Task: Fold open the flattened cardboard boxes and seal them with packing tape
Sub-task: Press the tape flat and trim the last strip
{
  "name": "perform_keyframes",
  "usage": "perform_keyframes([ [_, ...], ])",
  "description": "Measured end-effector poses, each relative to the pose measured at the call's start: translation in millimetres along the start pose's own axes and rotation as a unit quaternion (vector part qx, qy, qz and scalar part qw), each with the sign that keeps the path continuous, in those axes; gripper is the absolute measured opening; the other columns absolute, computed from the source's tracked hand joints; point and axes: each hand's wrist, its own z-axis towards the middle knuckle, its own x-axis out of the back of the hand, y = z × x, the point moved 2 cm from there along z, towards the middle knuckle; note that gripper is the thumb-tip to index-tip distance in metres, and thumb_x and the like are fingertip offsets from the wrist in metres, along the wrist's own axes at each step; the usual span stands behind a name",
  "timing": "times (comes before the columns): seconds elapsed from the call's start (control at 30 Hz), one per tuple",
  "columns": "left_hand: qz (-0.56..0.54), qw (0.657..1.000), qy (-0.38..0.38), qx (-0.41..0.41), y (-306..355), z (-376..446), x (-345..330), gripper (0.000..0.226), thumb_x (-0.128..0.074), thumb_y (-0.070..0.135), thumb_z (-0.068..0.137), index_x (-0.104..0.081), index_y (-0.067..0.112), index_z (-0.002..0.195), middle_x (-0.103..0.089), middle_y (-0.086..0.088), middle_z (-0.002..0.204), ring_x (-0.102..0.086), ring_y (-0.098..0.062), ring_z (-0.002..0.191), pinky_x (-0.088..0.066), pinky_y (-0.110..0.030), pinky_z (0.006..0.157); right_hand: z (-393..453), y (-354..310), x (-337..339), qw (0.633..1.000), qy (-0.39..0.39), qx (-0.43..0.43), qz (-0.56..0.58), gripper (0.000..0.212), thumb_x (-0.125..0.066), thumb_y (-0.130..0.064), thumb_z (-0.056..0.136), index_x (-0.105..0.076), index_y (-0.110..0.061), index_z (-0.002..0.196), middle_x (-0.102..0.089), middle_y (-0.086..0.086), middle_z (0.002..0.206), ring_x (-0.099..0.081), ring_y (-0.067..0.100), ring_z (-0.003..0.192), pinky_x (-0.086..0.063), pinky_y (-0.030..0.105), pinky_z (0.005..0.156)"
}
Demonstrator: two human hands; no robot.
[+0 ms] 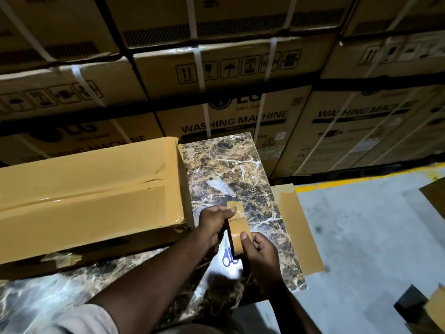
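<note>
— What does the work sit on?
— A marbled brown surface [240, 169], with strapped washing-machine cartons [236, 68] stacked behind it and grey floor [361, 225] with a yellow line [337, 183] to its right.

— And the box?
— The taped cardboard box [91, 196] lies on the surface's left part, seam up.

— The hands?
— The left hand [214, 222] pinches the free end of the tape [234, 209]; the right hand [261, 251] grips the tape roll [238, 233], both just right of the box.

— Anything else?
— Blue-handled scissors [227, 256] lie on the surface under the roll. A cardboard flap [301, 230] hangs off the surface's right edge.
</note>
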Motion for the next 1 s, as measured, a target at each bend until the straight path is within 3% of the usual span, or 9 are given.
perform_keyframes([
  [0.1,0.023,0.999,0.029,-0.023,-4,17,-15,0.017,-0.084,0.005,0.083,-0.068,0.007,0.079,-0.068,-0.014,0.073,-0.060,-0.023,0.064,-0.051,-0.035,0.066,16,2,5,0.999,0.050,-0.011,-0.015,0.056,-0.068,-0.052,0.096,-0.055,0.000,0.079,-0.054,0.021,0.064,-0.055,0.023,0.056,-0.046,0.042,0.051],
  [0.2,0.076,0.994,0.057,-0.048,-10,38,-25,0.017,-0.086,0.007,0.082,-0.069,0.008,0.076,-0.069,-0.014,0.076,-0.062,-0.022,0.070,-0.055,-0.040,0.073,29,-1,8,0.995,0.078,-0.013,-0.063,0.051,-0.069,-0.040,0.100,-0.052,-0.004,0.069,-0.048,0.003,0.054,-0.048,0.011,0.049,-0.037,0.028,0.049],
  [0.27,0.166,0.980,0.061,-0.095,-12,50,-27,0.019,-0.087,0.013,0.082,-0.070,0.012,0.073,-0.068,-0.005,0.073,-0.061,-0.017,0.068,-0.050,-0.032,0.073,38,2,10,0.989,0.090,-0.029,-0.111,0.049,-0.068,-0.036,0.100,-0.049,-0.009,0.063,-0.047,-0.001,0.051,-0.046,0.008,0.047,-0.035,0.025,0.049],
  [0.37,0.300,0.939,0.051,-0.160,-18,65,-27,0.029,-0.088,0.022,0.081,-0.065,0.022,0.064,-0.061,0.003,0.071,-0.054,-0.007,0.059,-0.038,-0.026,0.061,54,14,11,0.977,0.088,-0.061,-0.183,0.054,-0.067,-0.041,0.099,-0.043,-0.011,0.062,-0.045,0.005,0.057,-0.048,0.022,0.062,-0.040,0.041,0.064],
  [0.47,0.365,0.911,0.064,-0.178,-26,79,-24,0.023,-0.088,0.039,0.077,-0.070,0.026,0.072,-0.062,-0.007,0.092,-0.067,-0.022,0.076,-0.040,-0.023,0.062,66,17,14,0.971,0.083,-0.049,-0.218,0.057,-0.068,-0.038,0.099,-0.034,-0.016,0.060,-0.037,-0.001,0.057,-0.043,0.025,0.065,-0.031,0.039,0.064],
  [0.57,0.397,0.895,0.066,-0.193,-17,78,-28,0.026,-0.090,0.034,0.078,-0.069,0.022,0.087,-0.049,-0.002,0.106,-0.063,-0.022,0.087,-0.052,-0.033,0.073,73,15,17,0.970,0.068,-0.049,-0.228,0.055,-0.068,-0.040,0.098,-0.038,-0.010,0.063,-0.041,0.003,0.060,-0.049,0.029,0.068,-0.036,0.042,0.066],
  [0.63,0.434,0.874,0.094,-0.197,-8,74,-27,0.051,-0.093,0.036,0.073,-0.060,0.022,0.110,-0.044,0.002,0.114,-0.056,-0.019,0.091,-0.053,-0.040,0.079,79,14,18,0.966,0.051,-0.077,-0.240,0.055,-0.067,-0.045,0.097,-0.043,-0.007,0.065,-0.044,0.004,0.062,-0.052,0.029,0.070,-0.039,0.039,0.067],
  [0.73,0.436,0.874,0.129,-0.171,-3,76,-23,0.078,-0.097,0.043,0.062,-0.044,0.025,0.117,-0.042,0.001,0.116,-0.053,-0.024,0.093,-0.052,-0.043,0.078,84,9,19,0.958,0.027,-0.099,-0.270,0.057,-0.063,-0.049,0.099,-0.039,-0.014,0.060,-0.042,0.001,0.058,-0.046,0.021,0.064,-0.034,0.028,0.061],
  [1.0,0.404,0.888,0.138,-0.171,1,85,-21,0.072,-0.089,0.061,0.066,-0.041,0.028,0.107,-0.041,0.003,0.109,-0.055,-0.026,0.088,-0.050,-0.042,0.072,81,-1,20,0.951,-0.017,-0.097,-0.293,0.057,-0.058,-0.051,0.101,-0.044,-0.014,0.061,-0.051,0.005,0.065,-0.058,0.030,0.076,-0.041,0.041,0.073],
])
